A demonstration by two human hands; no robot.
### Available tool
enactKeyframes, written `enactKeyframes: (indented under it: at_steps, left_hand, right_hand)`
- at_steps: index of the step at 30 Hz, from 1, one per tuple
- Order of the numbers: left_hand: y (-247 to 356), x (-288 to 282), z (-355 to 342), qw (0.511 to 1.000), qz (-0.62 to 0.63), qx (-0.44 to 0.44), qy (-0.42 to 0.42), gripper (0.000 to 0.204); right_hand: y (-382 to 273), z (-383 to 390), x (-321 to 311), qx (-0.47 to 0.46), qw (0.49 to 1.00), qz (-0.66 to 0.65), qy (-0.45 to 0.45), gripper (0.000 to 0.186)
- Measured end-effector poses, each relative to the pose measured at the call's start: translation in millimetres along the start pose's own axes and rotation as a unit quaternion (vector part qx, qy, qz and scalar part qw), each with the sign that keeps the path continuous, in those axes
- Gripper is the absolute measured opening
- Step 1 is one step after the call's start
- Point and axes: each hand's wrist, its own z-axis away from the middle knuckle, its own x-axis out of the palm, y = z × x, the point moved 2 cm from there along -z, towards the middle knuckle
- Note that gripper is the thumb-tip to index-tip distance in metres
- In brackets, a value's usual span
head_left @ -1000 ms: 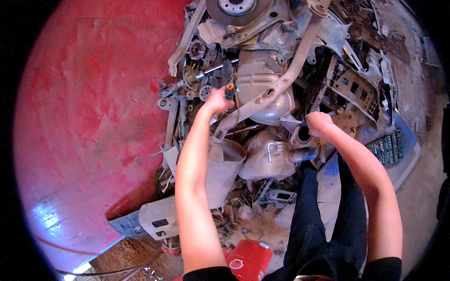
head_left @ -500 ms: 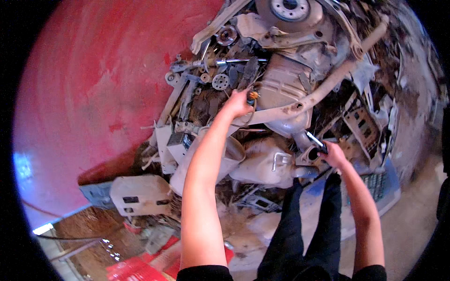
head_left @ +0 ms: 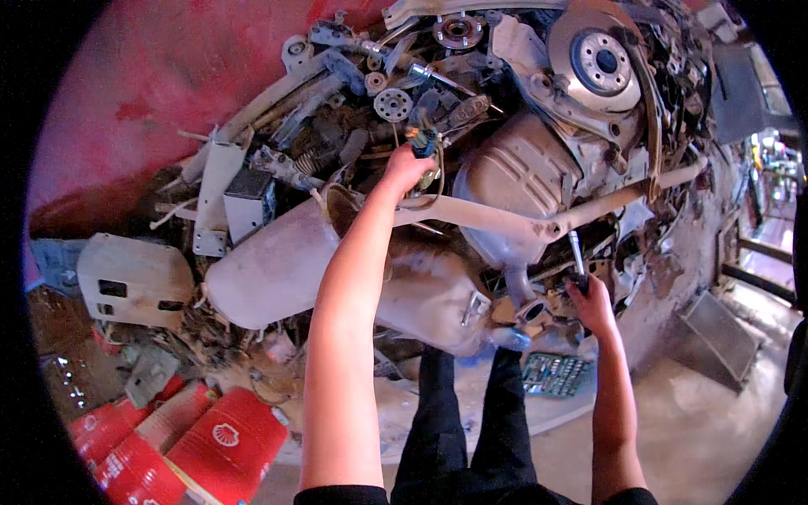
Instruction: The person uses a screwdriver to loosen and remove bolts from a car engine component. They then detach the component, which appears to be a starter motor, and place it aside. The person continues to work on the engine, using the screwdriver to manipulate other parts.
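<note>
My left hand (head_left: 406, 172) is closed around a dark wired part (head_left: 425, 143) with orange bits at its top and a cable looping below. It is over the heap of old car parts, left of a ribbed silencer (head_left: 518, 164). A holed round pulley (head_left: 393, 105) lies just beyond it. My right hand (head_left: 594, 305) grips the black handle of a tool with a straight silver shaft (head_left: 576, 246), perhaps a screwdriver; its tip kind is unclear. The shaft points up toward a long bent metal tube (head_left: 484, 217) crossing the heap.
A brake disc (head_left: 606, 63) lies at the far right of the heap, a grey cylindrical silencer (head_left: 269, 273) at the left. Red drums (head_left: 227, 438) stand lower left. A green tray of small pieces (head_left: 555, 374) lies beside my legs. A flat panel (head_left: 715, 337) leans at the right.
The whole view has shifted, bringing the red drums and the right side into sight. Both hands keep their holds. The silver shaft now points more upright, where it leaned left before.
</note>
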Motion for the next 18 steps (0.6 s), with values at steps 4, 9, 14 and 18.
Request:
enactKeyframes:
  at_steps: [4,9,14,18]
  left_hand:
    - [-24,3,-18,0.971,0.223,-0.069,0.056,0.032]
    - [6,1,-52,0.922,0.377,-0.029,0.085,0.026]
    - [34,3,-72,0.915,0.394,0.078,-0.044,0.032]
    - [65,17,-65,0.956,0.213,0.174,-0.102,0.037]
  right_hand:
    - [-64,-50,-25,0.007,0.983,0.046,-0.176,0.023]
    - [-122,-160,-27,-0.109,0.954,0.234,-0.153,0.025]
    - [-167,-322,27,-0.246,0.846,0.47,-0.054,0.048]
    - [-131,-429,42,-0.189,0.885,0.426,0.009,0.045]
